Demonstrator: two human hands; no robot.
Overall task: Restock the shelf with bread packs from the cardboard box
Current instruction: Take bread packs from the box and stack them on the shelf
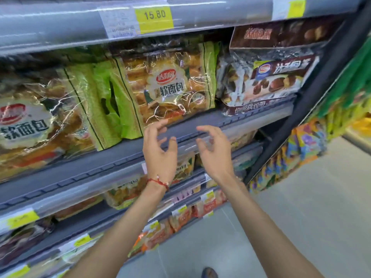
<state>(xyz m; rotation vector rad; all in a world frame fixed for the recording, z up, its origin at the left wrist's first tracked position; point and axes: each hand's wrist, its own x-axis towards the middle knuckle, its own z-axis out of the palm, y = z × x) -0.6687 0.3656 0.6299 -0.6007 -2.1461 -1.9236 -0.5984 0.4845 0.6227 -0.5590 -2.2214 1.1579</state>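
Note:
A green-edged bread pack stands upright on the grey shelf, just above my hands. A second, larger pack of the same bread fills the left side of that shelf. My left hand, with a red string at the wrist, hovers in front of the shelf edge below the middle pack, fingers loosely curled and holding nothing. My right hand floats beside it, also empty with relaxed fingers. Neither hand touches a pack. No cardboard box is in view.
A brown chocolate bread pack stands at the shelf's right end, with another above it. A yellow price tag marks the upper shelf rail. Lower shelves hold more packs. Grey floor lies to the right, and a neighbouring rack of colourful goods.

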